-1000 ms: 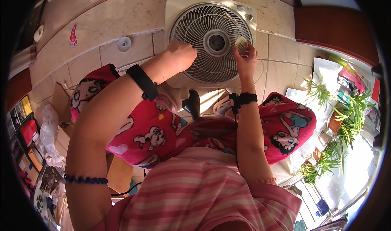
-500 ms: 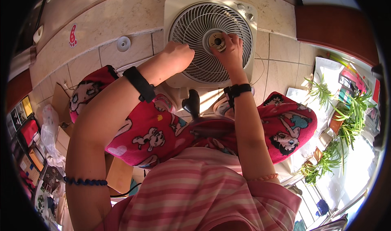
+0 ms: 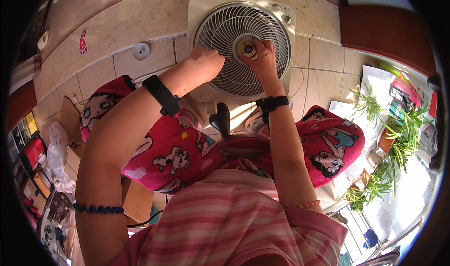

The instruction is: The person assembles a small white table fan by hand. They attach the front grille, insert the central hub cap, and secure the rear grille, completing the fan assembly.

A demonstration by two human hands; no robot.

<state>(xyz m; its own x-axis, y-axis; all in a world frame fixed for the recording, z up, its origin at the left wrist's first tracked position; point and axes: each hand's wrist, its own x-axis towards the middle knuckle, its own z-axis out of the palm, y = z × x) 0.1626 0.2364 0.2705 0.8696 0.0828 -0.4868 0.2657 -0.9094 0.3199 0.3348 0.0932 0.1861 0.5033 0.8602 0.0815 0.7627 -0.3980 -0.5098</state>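
Head view: right hand (image 3: pixel 264 60) is pinching disc (image 3: pixel 245 51) at centre of fan (image 3: pixel 233 71), apparently seating it, likely needing centring next; can't tell left hand (image 3: pixel 206 62) grip.

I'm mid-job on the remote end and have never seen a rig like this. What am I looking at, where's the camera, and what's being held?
There's no machine arm here: these are a person's bare hands. The camera sits on their head looking down, and its fisheye lens bends straight edges. In front is a pale fan on a tiled floor. The right hand pinches a cream disc over the fan's centre; I can't tell whether it's seated. The left hand is curled at the fan's left side; its inside is hidden. A white round piece lies left of the fan.
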